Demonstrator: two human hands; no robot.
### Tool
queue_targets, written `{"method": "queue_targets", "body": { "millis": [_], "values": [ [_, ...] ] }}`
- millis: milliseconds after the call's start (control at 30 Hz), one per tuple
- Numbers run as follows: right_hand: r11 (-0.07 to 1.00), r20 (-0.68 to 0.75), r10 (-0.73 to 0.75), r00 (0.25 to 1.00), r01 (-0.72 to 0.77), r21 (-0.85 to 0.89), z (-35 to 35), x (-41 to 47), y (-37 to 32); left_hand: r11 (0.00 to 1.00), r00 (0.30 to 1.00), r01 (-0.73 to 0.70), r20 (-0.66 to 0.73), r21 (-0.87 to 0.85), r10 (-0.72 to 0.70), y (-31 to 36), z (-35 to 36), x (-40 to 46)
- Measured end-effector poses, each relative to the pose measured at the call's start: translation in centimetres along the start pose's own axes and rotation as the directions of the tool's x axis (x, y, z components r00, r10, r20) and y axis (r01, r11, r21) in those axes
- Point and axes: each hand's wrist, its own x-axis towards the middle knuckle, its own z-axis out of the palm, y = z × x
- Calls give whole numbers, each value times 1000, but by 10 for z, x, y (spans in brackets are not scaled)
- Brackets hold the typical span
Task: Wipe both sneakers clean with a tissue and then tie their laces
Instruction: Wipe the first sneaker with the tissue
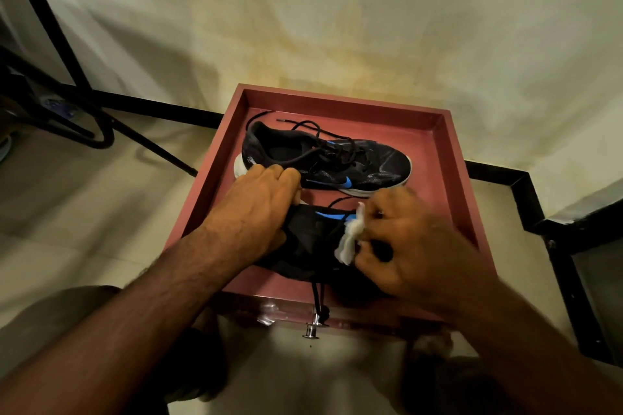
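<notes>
Two black sneakers with blue logos lie in a red drawer-like tray (448, 158). The far sneaker (337, 158) lies on its side with its laces loose and untied. The near sneaker (310, 239) is partly covered by my hands. My left hand (256, 209) grips its heel end with curled fingers. A crumpled white tissue (350, 239) is held in my right hand (414, 242) and pressed against the near sneaker's upper. A loose black lace (318, 296) hangs over the tray's front edge.
A metal knob (312, 330) sticks out from the tray's front. Dark metal legs and a cable (84, 111) stand on the tiled floor at the left. The stained wall is behind, and a dark frame (573, 246) at the right.
</notes>
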Motion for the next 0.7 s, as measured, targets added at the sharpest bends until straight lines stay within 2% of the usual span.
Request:
{"method": "queue_targets", "body": {
  "millis": [67, 133, 300, 400, 467, 567, 633, 700],
  "values": [
    [998, 28, 57, 998, -56, -35, -15, -8, 16, 1000, 1000, 0, -5, -7, 0, 1, 0, 1],
    [997, 53, 80, 995, -81, 12, -18, -13, 21, 1000, 1000, -8, -5, 11, 8, 1, -1, 3],
    [996, 80, -50, 995, 44, 83, 17, -2, -22, 998, 1000, -5, 6, 59, 5, 0, 1, 6],
    [994, 98, -56, 994, 47, 97, 17, 1, -27, 1000, 1000, 11, 5, 6, -11, -1, 1, 6],
    [997, 124, 6, 992, -16, 78, 2, -2, -13, 1000, 1000, 18, 14, -9, -17, -1, 1, 4],
    [981, 181, 181, 967, -163, -106, -23, -7, 12, 999, 1000, 18, -19, -48, -19, -2, 2, 3],
    [963, 129, 245, 961, -226, -148, -26, -10, 20, 997, 999, 14, -37, -81, -17, -3, 1, 7],
    [970, 14, 226, 974, -224, -90, -15, -12, 19, 994, 999, 32, -21, -101, -34, -3, -1, 11]
  ]
}}
